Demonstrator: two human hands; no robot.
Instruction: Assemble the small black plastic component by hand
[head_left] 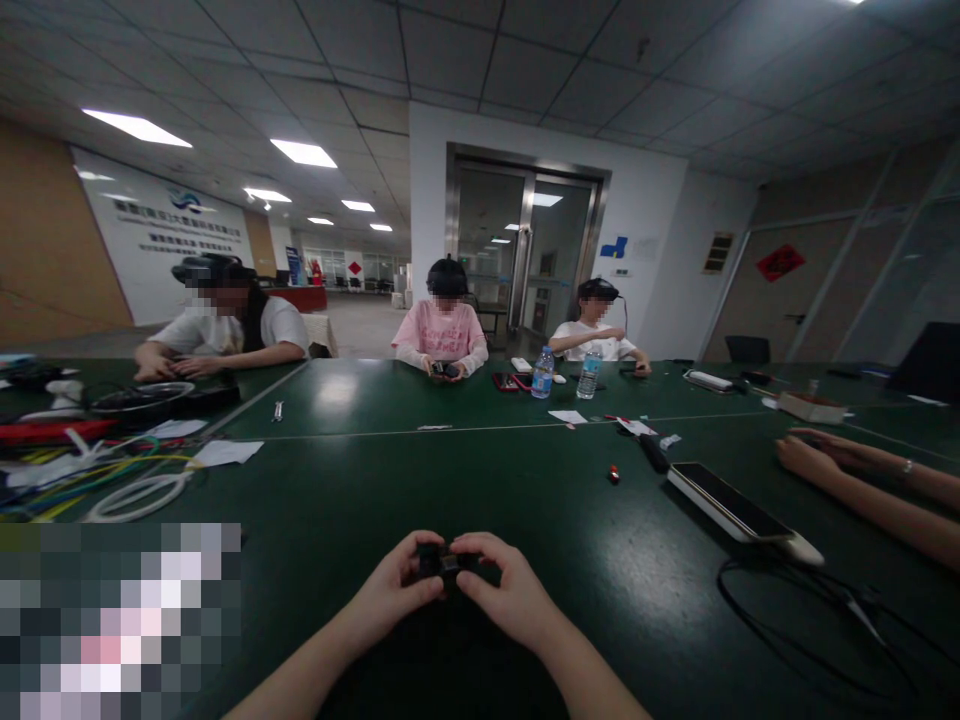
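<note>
Between my two hands is a small black object with a lighter patch in its middle [449, 565]; its exact kind is too small and dark to make out. My left hand [397, 590] pinches its left end between thumb and fingers. The right end is gripped the same way by my right hand [504, 580]. Both hands are just above the dark green table [337, 520], near its front edge. My fingers cover the ends of the object.
To the right lie a phone on a white power bank [731, 500] and a black cable [795, 640]. Tangled wires [112, 470] fill the left side. Two water bottles [541, 375] stand farther back. Several people sit around; a co-worker's hands [817, 450] rest at right.
</note>
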